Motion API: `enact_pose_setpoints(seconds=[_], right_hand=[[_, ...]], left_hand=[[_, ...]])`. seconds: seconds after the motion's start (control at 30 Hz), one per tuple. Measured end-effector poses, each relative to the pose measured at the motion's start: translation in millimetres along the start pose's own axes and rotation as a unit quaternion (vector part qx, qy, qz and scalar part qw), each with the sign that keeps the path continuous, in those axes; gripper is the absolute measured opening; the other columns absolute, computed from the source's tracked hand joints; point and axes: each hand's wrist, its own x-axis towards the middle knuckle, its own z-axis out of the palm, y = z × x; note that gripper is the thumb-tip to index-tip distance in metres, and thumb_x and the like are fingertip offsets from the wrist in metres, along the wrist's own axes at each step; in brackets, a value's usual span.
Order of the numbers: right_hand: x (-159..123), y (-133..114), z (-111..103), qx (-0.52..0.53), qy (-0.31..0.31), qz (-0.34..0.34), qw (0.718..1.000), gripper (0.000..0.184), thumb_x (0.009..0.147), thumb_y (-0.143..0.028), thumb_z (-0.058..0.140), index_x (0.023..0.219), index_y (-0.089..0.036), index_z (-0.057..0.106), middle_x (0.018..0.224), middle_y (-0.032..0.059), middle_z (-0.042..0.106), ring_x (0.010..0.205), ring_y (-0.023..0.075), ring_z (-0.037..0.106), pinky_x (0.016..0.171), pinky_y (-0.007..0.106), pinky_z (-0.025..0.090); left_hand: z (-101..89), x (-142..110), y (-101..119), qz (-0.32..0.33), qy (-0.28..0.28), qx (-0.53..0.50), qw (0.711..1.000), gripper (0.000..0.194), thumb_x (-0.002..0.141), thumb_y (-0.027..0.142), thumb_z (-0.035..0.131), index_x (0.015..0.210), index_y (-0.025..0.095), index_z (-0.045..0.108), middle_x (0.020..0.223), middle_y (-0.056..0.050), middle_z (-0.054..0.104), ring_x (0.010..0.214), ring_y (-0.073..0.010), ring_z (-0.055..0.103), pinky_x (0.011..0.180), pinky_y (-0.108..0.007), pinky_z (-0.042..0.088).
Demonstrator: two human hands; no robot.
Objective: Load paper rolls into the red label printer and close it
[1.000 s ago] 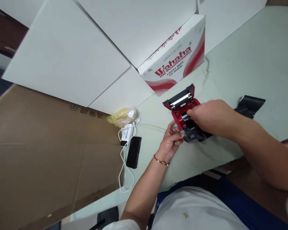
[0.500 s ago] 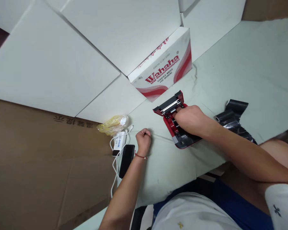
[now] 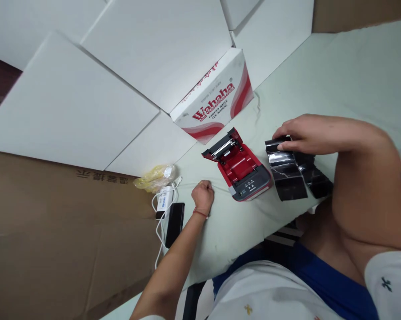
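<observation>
A small red printer (image 3: 242, 171) sits on the pale green table (image 3: 337, 80) with its lid flipped open and its paper bay bare. My right hand (image 3: 298, 133) is to the printer's right, fingers pinched on a shiny black ribbon roll (image 3: 287, 171) whose strip hangs down and trails over the table. My left hand (image 3: 203, 195) rests on the table left of the printer as a closed fist with a red string bracelet at the wrist; what, if anything, is inside it is hidden.
A white and red Wahaha carton (image 3: 214, 100) stands behind the printer among white boards (image 3: 87, 98). A yellow plastic bag (image 3: 155, 177), a white charger with cable (image 3: 163, 200) and a black phone (image 3: 174, 218) lie left of my fist. Brown cardboard (image 3: 54, 240) covers the left.
My right hand left the printer's open bay and moved right, now gripping the black ribbon roll. My left hand let go of the printer earlier and stays fisted on the table.
</observation>
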Motion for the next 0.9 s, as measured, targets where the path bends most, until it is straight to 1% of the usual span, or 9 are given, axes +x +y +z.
enact_pose_setpoints(seconds=[0.13, 0.23, 0.3, 0.4, 0.47, 0.6, 0.7, 0.77, 0.9], right_hand=[[27, -7, 30, -0.028, -0.099, 0.057, 0.993, 0.036, 0.091, -0.03, 0.056, 0.119, -0.021, 0.077, 0.106, 0.0099, 0.077, 0.085, 0.0218, 0.067, 0.074, 0.033, 0.046], [39, -25, 41, -0.04, -0.118, 0.095, 0.988, 0.04, 0.086, -0.023, 0.058, 0.121, -0.017, 0.077, 0.111, 0.0152, 0.076, 0.088, 0.0249, 0.068, 0.073, 0.035, 0.046], [37, -25, 37, -0.031, -0.1, 0.101, 0.989, 0.045, 0.086, -0.022, 0.058, 0.127, -0.02, 0.075, 0.119, 0.0148, 0.075, 0.094, 0.0261, 0.068, 0.075, 0.035, 0.045], [19, 4, 18, -0.02, -0.004, 0.143, 0.99, 0.044, 0.089, -0.022, 0.058, 0.13, -0.024, 0.074, 0.121, 0.0127, 0.074, 0.101, 0.0263, 0.065, 0.078, 0.035, 0.043], [4, 34, 6, -0.021, 0.049, 0.209, 0.977, 0.037, 0.09, -0.022, 0.061, 0.124, -0.021, 0.077, 0.115, 0.0143, 0.075, 0.1, 0.0256, 0.063, 0.079, 0.036, 0.04], [-14, 79, 3, -0.009, 0.004, 0.304, 0.953, 0.039, 0.092, -0.028, 0.069, 0.128, -0.014, 0.074, 0.124, 0.0178, 0.072, 0.106, 0.0238, 0.06, 0.082, 0.038, 0.037], [-11, 86, 15, 0.014, -0.061, 0.286, 0.956, 0.042, 0.094, -0.028, 0.068, 0.132, -0.009, 0.072, 0.128, 0.019, 0.071, 0.103, 0.0203, 0.06, 0.083, 0.035, 0.037], [-5, 83, 22, 0.029, -0.091, 0.253, 0.963, 0.036, 0.094, -0.027, 0.067, 0.125, -0.011, 0.076, 0.117, 0.015, 0.075, 0.094, 0.0168, 0.06, 0.081, 0.033, 0.037], [9, 75, 29, 0.019, -0.093, 0.224, 0.97, 0.033, 0.092, -0.028, 0.067, 0.12, -0.014, 0.077, 0.106, 0.0105, 0.076, 0.084, 0.0166, 0.059, 0.079, 0.032, 0.039]], left_hand=[[-1.9, 0, 3, 0.002, 0.0, 0.006, 1.0, 0.022, 0.078, 0.004, 0.054, 0.07, 0.018, 0.068, 0.085, -0.007, 0.071, 0.079, -0.0198, 0.061, 0.066, -0.029, 0.032], [-3.4, -1, 5, 0.001, -0.002, 0.007, 1.0, 0.023, 0.078, 0.003, 0.053, 0.069, 0.018, 0.067, 0.084, -0.007, 0.071, 0.079, -0.0197, 0.061, 0.066, -0.029, 0.032], [-3.8, -1, 4, 0.0, -0.001, 0.007, 1.0, 0.023, 0.078, 0.003, 0.053, 0.069, 0.018, 0.067, 0.084, -0.006, 0.071, 0.079, -0.0195, 0.061, 0.066, -0.028, 0.032], [-3.5, -1, 4, 0.0, 0.0, 0.006, 1.0, 0.023, 0.078, 0.003, 0.053, 0.07, 0.018, 0.067, 0.084, -0.006, 0.071, 0.079, -0.0195, 0.061, 0.067, -0.028, 0.032], [-2.9, -1, 3, 0.001, 0.0, 0.005, 1.0, 0.023, 0.079, 0.003, 0.052, 0.07, 0.018, 0.067, 0.083, -0.006, 0.07, 0.079, -0.0194, 0.061, 0.067, -0.028, 0.032], [-0.8, 0, 1, 0.003, 0.004, -0.003, 1.0, 0.024, 0.078, 0.002, 0.051, 0.069, 0.019, 0.067, 0.082, -0.006, 0.07, 0.079, -0.0192, 0.061, 0.068, -0.028, 0.034], [0.9, 0, -1, 0.01, 0.011, -0.013, 1.0, 0.024, 0.078, 0.002, 0.051, 0.069, 0.019, 0.066, 0.082, -0.006, 0.07, 0.081, -0.0193, 0.062, 0.07, -0.028, 0.035], [1.5, 1, -2, 0.01, 0.011, -0.015, 1.0, 0.024, 0.077, 0.002, 0.051, 0.068, 0.019, 0.065, 0.082, -0.005, 0.071, 0.081, -0.0192, 0.062, 0.07, -0.028, 0.036], [1.6, 1, -1, 0.004, 0.008, -0.009, 1.0, 0.023, 0.076, 0.002, 0.051, 0.068, 0.018, 0.065, 0.084, -0.006, 0.072, 0.08, -0.019, 0.063, 0.069, -0.028, 0.036]])
